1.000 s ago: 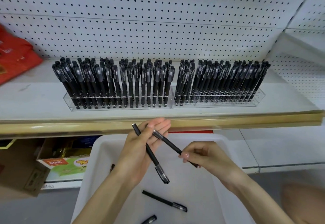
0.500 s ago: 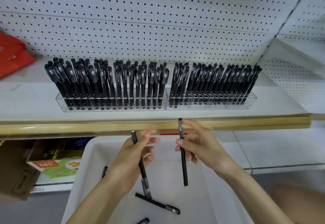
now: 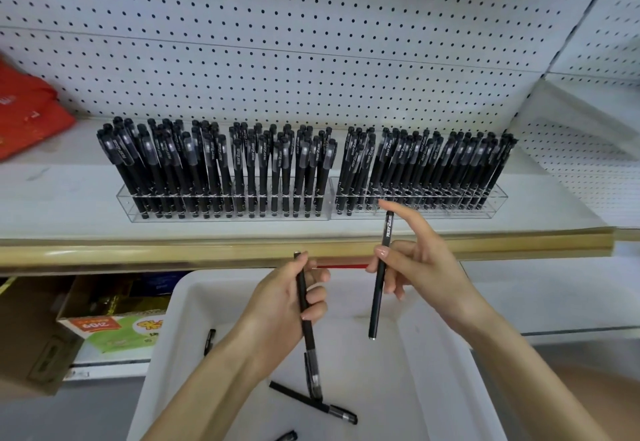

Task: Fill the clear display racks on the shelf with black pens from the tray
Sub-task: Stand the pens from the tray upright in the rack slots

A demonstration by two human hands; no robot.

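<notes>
A white pegboard wall [image 3: 311, 42] backs a white shop shelf [image 3: 52, 205] edged with a gold strip [image 3: 138, 250]. A red plastic bag [image 3: 27, 118] lies at nine o'clock. Below, at eight o'clock, are a brown cardboard box [image 3: 31, 336] and a green-and-orange carton [image 3: 110, 333].

Two clear acrylic racks stand end to end on the shelf. The left rack [image 3: 221, 214] is packed with capped black pens [image 3: 221, 163]. The right rack [image 3: 450, 212] is full behind, with open holes along its front row.

At six o'clock the white plastic tray [image 3: 433, 371] holds a few loose black pens [image 3: 311, 402]. The left grip [image 3: 277, 309] curls round a cap-down black pen [image 3: 304, 319] over the tray. The right grip [image 3: 426, 267] pinches an upright black pen [image 3: 379, 285] between thumb and fingers, forefinger stretched toward twelve o'clock at the right rack's front.

This looks like the loading step. Next, that pen needs raising over a free front hole and lowering straight, clear of its neighbours.
</notes>
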